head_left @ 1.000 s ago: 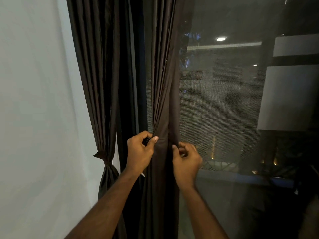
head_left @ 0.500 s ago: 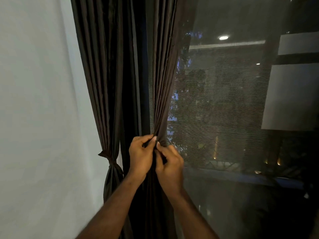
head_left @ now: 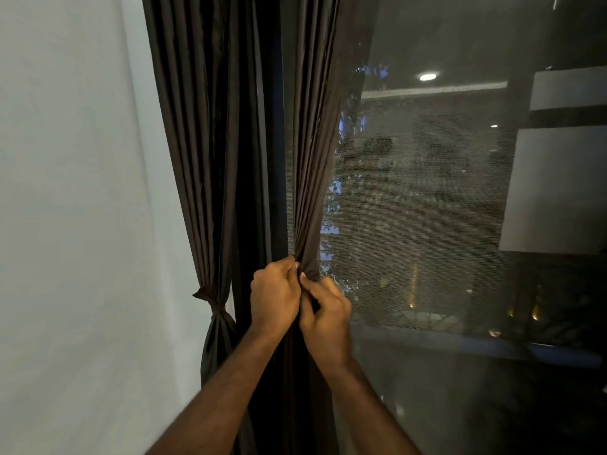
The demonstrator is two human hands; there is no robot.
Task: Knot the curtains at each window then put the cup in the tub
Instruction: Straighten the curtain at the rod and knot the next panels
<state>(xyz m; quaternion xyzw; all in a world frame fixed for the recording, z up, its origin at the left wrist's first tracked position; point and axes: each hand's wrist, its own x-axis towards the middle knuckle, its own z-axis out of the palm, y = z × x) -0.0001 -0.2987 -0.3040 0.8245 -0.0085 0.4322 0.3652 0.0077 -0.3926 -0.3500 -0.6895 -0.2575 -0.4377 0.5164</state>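
A: Since one second ago the right hand (head_left: 325, 315) has come over to the left hand (head_left: 275, 292); before, they were apart on the two edges of the cloth, and now they touch. The inner curtain (head_left: 310, 178) was spread wider then, and now it is gathered into one narrow bunch.

B: How many curtains do you count?

A: Two dark brown ones. The outer curtain (head_left: 203, 165) hangs left of the fingers, near the white wall (head_left: 72, 208), and it is already tied with a knot (head_left: 210, 295) at about the height of the knuckles (a small tail sticks out to the left). The inner curtain is the one between the hands.

B: And the fingers?

A: Both hands are clenched on the inner curtain. The left fingers (head_left: 285, 262) curl around the bunch from the left, and the right fingers (head_left: 315, 284) pinch it just below and to the right. The folds rise straight up from the fingertips, and the rest falls down between the two wrists.

B: What is behind?

A: One window (head_left: 427, 208) with a fine mesh, right of the fingers, with night lights beyond.
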